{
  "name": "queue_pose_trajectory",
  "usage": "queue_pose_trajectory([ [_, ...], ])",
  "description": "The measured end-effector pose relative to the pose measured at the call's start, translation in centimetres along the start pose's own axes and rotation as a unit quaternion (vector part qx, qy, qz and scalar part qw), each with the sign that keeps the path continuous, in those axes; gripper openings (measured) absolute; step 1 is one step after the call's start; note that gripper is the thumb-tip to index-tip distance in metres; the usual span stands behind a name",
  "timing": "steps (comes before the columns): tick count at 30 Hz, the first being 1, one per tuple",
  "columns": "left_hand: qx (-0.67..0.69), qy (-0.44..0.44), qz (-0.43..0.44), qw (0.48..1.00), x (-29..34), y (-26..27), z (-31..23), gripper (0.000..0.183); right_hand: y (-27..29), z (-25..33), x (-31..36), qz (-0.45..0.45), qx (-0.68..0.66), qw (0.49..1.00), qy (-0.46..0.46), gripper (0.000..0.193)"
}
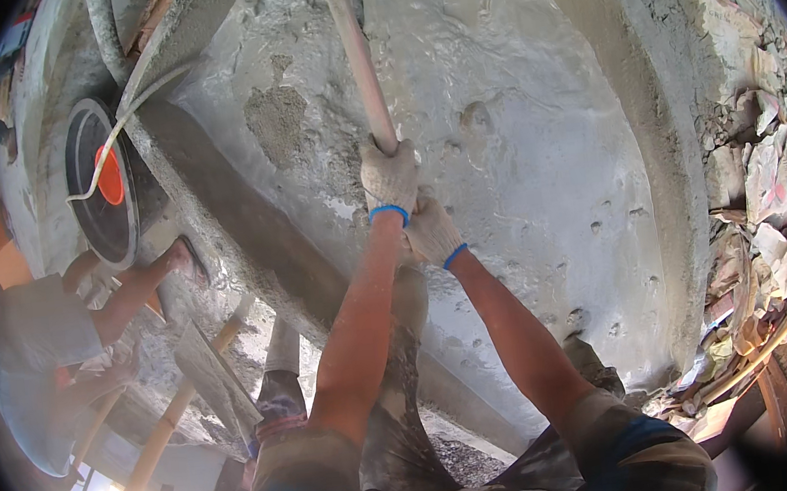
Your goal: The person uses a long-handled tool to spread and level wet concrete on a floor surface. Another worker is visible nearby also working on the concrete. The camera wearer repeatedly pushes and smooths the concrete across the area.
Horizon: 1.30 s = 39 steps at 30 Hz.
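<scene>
My left hand (390, 177), in a pale knit glove with a blue cuff, is wrapped round a long wooden handle (355, 53). Just below and to its right, my right hand (434, 232), gloved alike, is closed round the lower end of that handle. The handle slants up and slightly left past the top edge, so its working end is out of view. Beneath it spreads wet grey cement mix (541, 192), with a thicker lump (277, 123) left of the handle.
A raised, cement-coated rim (225, 196) borders the mix. Left of it stand a black bucket (88, 215) holding an orange vessel (110, 175), a pale hose (137, 102) and a bending person (47, 325). Torn bags and rubble (761, 178) lie at right.
</scene>
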<state>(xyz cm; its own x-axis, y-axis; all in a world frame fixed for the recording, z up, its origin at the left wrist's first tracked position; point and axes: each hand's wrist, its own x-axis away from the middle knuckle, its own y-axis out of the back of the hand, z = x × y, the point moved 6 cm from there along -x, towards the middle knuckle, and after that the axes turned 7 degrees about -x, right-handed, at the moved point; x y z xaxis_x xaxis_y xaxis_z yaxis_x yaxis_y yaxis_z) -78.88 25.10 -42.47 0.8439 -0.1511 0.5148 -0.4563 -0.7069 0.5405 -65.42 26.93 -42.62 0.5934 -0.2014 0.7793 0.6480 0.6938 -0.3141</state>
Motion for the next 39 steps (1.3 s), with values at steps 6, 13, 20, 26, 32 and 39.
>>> queue_pose_trajectory([
  [6, -0.090, 0.014, -0.019, 0.996, 1.8, 4.2, 0.7, 0.039, -2.3, -1.2, 1.4, 0.011, 0.126, 0.991, 0.034, 0.023],
  [13, 0.089, 0.112, 0.057, 0.988, 15.4, -1.7, 1.6, 0.040, 6.3, -5.6, 17.3, -0.022, 0.044, 0.995, -0.090, 0.041],
  [20, 0.199, 0.181, 0.081, 0.960, 22.5, -12.3, 8.7, 0.028, 20.6, -10.8, 35.8, -0.065, 0.127, 0.971, -0.193, 0.038],
  [26, 0.319, 0.347, 0.210, 0.856, 24.5, -26.4, 19.4, 0.009, 24.8, -10.0, 51.4, -0.151, 0.247, 0.934, -0.208, 0.033],
  [32, 0.201, 0.436, 0.283, 0.830, 34.1, -29.9, 14.4, 0.025, 25.2, -10.1, 56.7, -0.224, 0.337, 0.897, -0.179, 0.027],
  [39, 0.312, 0.261, 0.196, 0.892, 21.4, -19.8, 8.9, 0.020, 21.7, -7.6, 46.4, -0.201, 0.361, 0.894, -0.170, 0.031],
])
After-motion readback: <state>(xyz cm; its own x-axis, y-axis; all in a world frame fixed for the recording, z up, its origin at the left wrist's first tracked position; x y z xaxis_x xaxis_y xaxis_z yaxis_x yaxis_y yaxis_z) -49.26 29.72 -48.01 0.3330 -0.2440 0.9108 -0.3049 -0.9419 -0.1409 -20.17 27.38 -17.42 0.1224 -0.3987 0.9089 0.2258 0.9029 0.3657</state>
